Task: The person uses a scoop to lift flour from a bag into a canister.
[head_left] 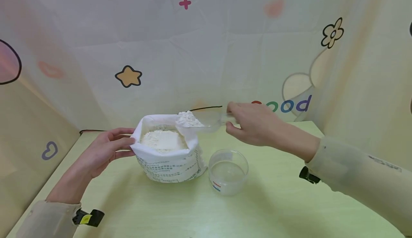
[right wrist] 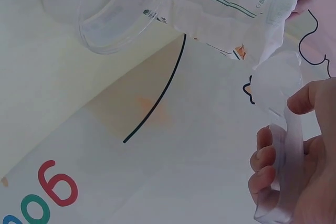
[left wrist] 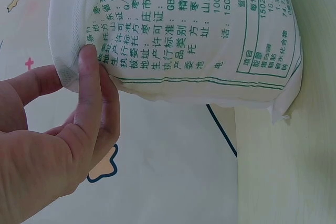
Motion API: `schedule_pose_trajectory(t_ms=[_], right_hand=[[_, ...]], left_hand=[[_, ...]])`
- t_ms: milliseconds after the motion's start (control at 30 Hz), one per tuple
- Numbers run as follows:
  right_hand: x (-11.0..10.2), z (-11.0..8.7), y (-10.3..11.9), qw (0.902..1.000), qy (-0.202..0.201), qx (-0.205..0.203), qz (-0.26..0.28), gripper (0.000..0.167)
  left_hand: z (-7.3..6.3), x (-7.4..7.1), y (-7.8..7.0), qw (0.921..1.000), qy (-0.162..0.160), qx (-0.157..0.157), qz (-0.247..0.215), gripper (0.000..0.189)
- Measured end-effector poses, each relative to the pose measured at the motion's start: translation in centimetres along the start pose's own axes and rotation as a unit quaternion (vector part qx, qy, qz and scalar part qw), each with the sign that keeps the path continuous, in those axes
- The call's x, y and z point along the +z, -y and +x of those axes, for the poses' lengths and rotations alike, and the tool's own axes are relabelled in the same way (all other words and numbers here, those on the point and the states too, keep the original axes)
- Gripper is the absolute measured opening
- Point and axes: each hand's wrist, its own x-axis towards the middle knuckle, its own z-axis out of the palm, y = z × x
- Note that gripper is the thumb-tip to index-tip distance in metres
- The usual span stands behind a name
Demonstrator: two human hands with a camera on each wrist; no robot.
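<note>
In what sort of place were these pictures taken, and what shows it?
Probably a makeshift indoor booth: a cartoon-printed backdrop stands behind and beside the pale table, which holds an open bag of white powder and a clear bowl.

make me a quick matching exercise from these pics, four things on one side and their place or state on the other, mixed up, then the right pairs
1. scoop
2. white bag
3. clear bowl
4. left hand

A. pinches the white bag at its top edge
B. on the table, to the right of the white bag in the head view
C. held up in the right hand
D. open at the top, with green print

Pairs: 1-C, 2-D, 3-B, 4-A
</note>
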Motion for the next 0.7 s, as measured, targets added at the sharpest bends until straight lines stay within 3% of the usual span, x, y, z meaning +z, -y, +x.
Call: schedule_pose_trajectory(t_ms=[333,700], right_hand=[[-0.1,-1.0,-0.7,0.9993,0.011,0.035,0.007,0.020],[-0.1,-2.6,-1.5,0.9992,0.008,0.035,0.019,0.019]], left_hand=[[0.2,0.0,0.1,1.0000,0.001,0.000,0.000,0.061],[0.5,-0.3,0.3,1.0000,0.006,0.004,0.000,0.061]])
